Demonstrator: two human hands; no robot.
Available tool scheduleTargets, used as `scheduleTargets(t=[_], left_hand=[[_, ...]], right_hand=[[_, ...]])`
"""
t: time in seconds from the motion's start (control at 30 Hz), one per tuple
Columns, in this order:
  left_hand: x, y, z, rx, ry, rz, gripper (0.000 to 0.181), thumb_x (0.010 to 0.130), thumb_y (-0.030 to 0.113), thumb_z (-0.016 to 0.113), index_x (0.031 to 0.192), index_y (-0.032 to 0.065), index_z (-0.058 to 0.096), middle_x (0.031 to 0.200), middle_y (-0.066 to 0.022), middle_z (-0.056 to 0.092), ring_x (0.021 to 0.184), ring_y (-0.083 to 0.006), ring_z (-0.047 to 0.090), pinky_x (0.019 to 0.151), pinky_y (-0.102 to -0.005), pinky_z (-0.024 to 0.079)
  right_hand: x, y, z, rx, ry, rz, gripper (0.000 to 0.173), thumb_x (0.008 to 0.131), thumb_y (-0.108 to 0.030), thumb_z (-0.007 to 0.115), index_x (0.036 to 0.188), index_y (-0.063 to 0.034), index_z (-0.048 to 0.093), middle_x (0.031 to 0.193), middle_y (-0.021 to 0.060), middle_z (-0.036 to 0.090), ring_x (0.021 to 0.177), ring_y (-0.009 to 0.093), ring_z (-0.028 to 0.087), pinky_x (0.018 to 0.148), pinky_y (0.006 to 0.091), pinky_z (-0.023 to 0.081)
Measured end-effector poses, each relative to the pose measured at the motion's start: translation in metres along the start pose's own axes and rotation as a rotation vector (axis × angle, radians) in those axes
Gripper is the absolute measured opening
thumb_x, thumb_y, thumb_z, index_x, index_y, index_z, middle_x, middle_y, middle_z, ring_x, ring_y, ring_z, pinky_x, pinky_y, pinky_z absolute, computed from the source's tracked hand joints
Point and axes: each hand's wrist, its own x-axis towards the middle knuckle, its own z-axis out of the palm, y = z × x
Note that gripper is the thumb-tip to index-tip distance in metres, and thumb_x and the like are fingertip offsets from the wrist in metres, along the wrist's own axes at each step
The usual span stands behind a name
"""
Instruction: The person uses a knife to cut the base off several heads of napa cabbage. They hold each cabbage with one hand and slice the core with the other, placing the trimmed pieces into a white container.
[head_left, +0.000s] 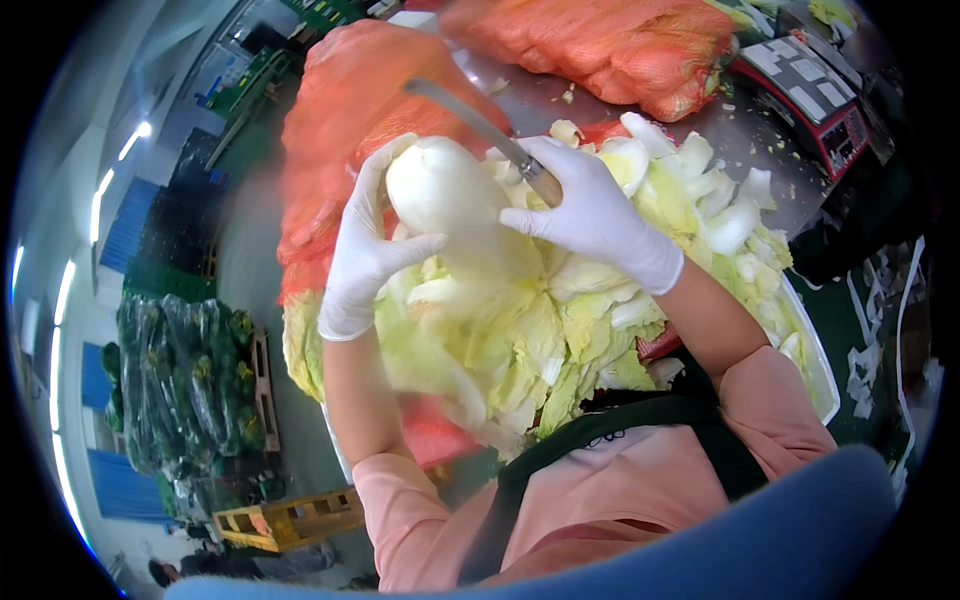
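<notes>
In a white glove, my left hand (367, 244) holds the left side of a pale napa cabbage head (450, 195), whose white base is turned away from me. My right hand (592, 206), gloved too, is closed around the wooden handle of a knife with a narrow curved blade (469, 116); the thumb lies close to the cabbage's right side. The blade points up and left, beyond the cabbage. Beneath both hands lies a large heap of loose cabbage leaves (517, 345), green-yellow and white. Part of the cabbage blurs into the leaves below it.
A full orange mesh sack (360, 112) stands at the left, another (600, 52) lies on the metal table (780, 157) ahead. A red scale (817, 90) sits at the far right. A white tub's rim (821, 360) edges the leaves. A wooden pallet (292, 517) and a person are lower left.
</notes>
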Motion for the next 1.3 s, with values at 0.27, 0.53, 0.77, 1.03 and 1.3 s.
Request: scheduleTargets(t=[0.27,0.53,0.77,1.03,1.3], left_hand=[[0.026,0.004,0.077,0.23,0.037,0.124,0.088,0.068,0.019,0.086,0.141,0.004,0.04,0.131,-0.0117,0.053,0.119,-0.0226,0.054,0.102,-0.0365,0.043],[0.062,-0.034,0.068,-0.459,-0.445,0.002,0.105,0.066,0.037,0.087,0.148,-0.0017,0.033,0.143,-0.012,0.046,0.131,-0.02,0.044,0.11,-0.035,0.034],[0.037,-0.025,0.083,-0.347,-0.072,-0.046,0.088,0.068,0.025,0.086,0.14,-0.0005,0.042,0.129,-0.0101,0.058,0.12,-0.0193,0.055,0.105,-0.0352,0.041],[0.012,-0.016,0.126,0.189,0.311,0.046,0.09,0.064,0.026,0.091,0.135,0.0024,0.042,0.131,-0.0127,0.05,0.12,-0.0221,0.05,0.099,-0.0377,0.045],[0.021,-0.029,0.122,-0.061,0.196,0.081,0.089,0.064,0.02,0.09,0.136,0.004,0.041,0.129,-0.0096,0.051,0.116,-0.0209,0.054,0.097,-0.0349,0.047]], right_hand=[[-0.027,-0.018,-0.049,-0.101,0.079,0.116,0.071,0.072,-0.045,0.082,0.123,-0.0028,0.057,0.107,0.0144,0.064,0.101,0.028,0.062,0.089,0.0372,0.049],[-0.028,0.008,-0.085,0.289,-0.125,0.251,0.067,0.071,-0.033,0.087,0.124,-0.0021,0.059,0.115,0.0083,0.065,0.102,0.017,0.062,0.089,0.0333,0.049],[-0.014,0.024,-0.075,0.285,0.114,0.153,0.057,0.077,-0.028,0.081,0.126,-0.0072,0.059,0.098,0.0035,0.07,0.075,0.009,0.062,0.063,0.0268,0.051],[-0.018,-0.02,-0.067,-0.173,-0.015,0.149,0.057,0.069,-0.038,0.074,0.116,-0.0084,0.06,0.096,0.0177,0.066,0.093,0.034,0.065,0.081,0.0429,0.052],[-0.015,-0.017,-0.065,-0.328,0.039,0.084,0.043,0.072,-0.018,0.069,0.112,-0.0078,0.059,0.082,0.0158,0.066,0.078,0.034,0.066,0.072,0.038,0.051]])
